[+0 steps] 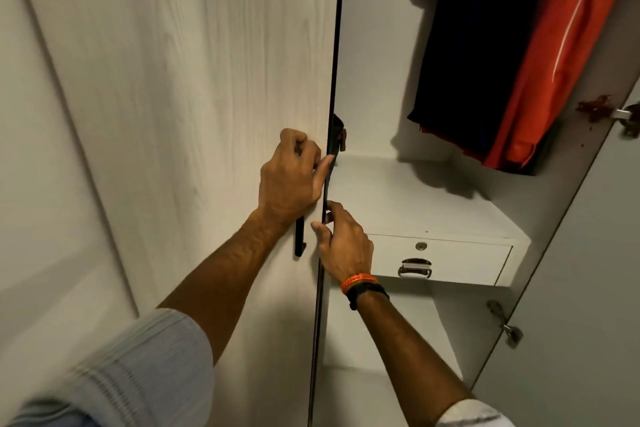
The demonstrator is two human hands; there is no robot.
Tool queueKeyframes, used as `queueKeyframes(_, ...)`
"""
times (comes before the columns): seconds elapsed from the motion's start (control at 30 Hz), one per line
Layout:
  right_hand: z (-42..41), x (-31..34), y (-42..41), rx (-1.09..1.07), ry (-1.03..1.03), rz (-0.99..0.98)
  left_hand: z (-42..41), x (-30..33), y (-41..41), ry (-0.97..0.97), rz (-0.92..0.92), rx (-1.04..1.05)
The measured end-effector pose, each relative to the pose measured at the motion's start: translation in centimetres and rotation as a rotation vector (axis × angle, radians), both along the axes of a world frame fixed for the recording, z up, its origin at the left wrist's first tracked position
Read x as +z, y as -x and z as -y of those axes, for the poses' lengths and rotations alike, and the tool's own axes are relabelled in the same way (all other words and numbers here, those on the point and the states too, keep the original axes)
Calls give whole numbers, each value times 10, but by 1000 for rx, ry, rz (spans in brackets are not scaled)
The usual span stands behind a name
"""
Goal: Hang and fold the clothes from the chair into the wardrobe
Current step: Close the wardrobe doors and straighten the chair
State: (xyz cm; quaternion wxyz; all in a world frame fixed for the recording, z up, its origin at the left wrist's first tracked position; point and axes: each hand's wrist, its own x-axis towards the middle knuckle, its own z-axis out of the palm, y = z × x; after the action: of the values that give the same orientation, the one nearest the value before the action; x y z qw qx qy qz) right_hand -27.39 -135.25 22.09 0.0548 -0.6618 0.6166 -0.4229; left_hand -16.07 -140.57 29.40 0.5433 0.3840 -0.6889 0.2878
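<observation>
I face a white wood-grain wardrobe door [173, 87] with a dark edge. My left hand [291, 177] grips the black bar handle [300, 243] on the door's front, thumb against the door edge. My right hand [343, 243] curls its fingers round the door's edge just below, from the open side. Inside the open wardrobe, a dark navy garment [474, 45] and an orange-red garment [550, 80] hang at the upper right. No chair or loose clothes are in view.
A white shelf [415, 198] with a drawer [450, 260] bearing a metal pull and a lock sits under the hanging clothes. The right wardrobe door [595, 253] stands open, hinges showing. An orange and a black band circle my right wrist.
</observation>
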Motion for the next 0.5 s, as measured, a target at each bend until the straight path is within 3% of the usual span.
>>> queueKeyframes(0.3, 96, 0, 20, -4, -58, 78, 91, -4, 29, 6, -57, 44)
queueKeyframes(0.5, 100, -9, 22, 38, 12, 175, 96, -7, 28, 23, -90, -4)
